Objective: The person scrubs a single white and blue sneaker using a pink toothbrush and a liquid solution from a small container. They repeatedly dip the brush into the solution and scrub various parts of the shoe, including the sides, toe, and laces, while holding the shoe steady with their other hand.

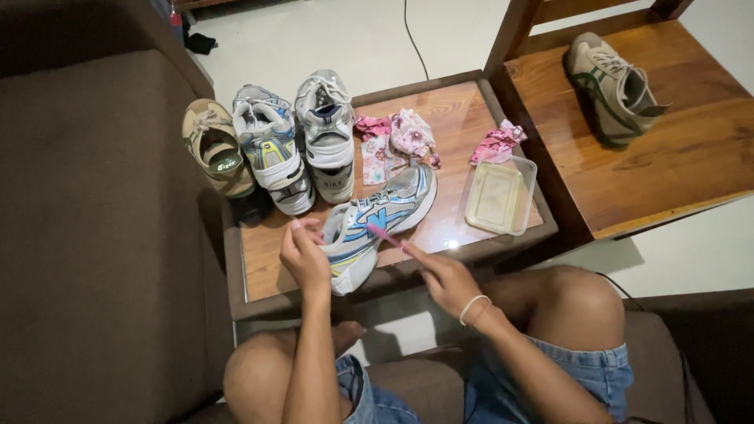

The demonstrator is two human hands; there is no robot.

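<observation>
a white running shoe with blue and yellow trim (pixel 375 224) is being steadied at the near edge of the wooden tabletop (pixel 452 129), its heel hanging slightly over the rim toward the person's knees. the left hand (pixel 305 255) is being pressed around the heel and collar of the shoe, its grip closed on that part. a pink-handled brush, seemingly a toothbrush (pixel 385 235), is being pinched in the grip of the right hand (pixel 448 281), and its head is being laid against the side of the shoe near the blue stripe. whether the bristles are touching cannot be told for certain.

judged from this, the scrubbing of the shoe's side panel is the step in hand. the next move is likely calling for short strokes along the panel while the heel is being kept from sliding off the edge, and for the shoe to be turned so the far side can be reached.

behind it, a pair of similar white trainers (pixel 302 141) and a tan shoe with a green-lined inside (pixel 216 149) are being kept in a row at the far left of the tabletop. crumpled pink patterned cloths (pixel 397 141) are lying just beyond the toe, and a clear rectangular plastic container (pixel 500 196) is sitting to the right. a beige shoe with green stripes (pixel 613 82) is lying well apart on a wooden bench (pixel 675 157).
</observation>
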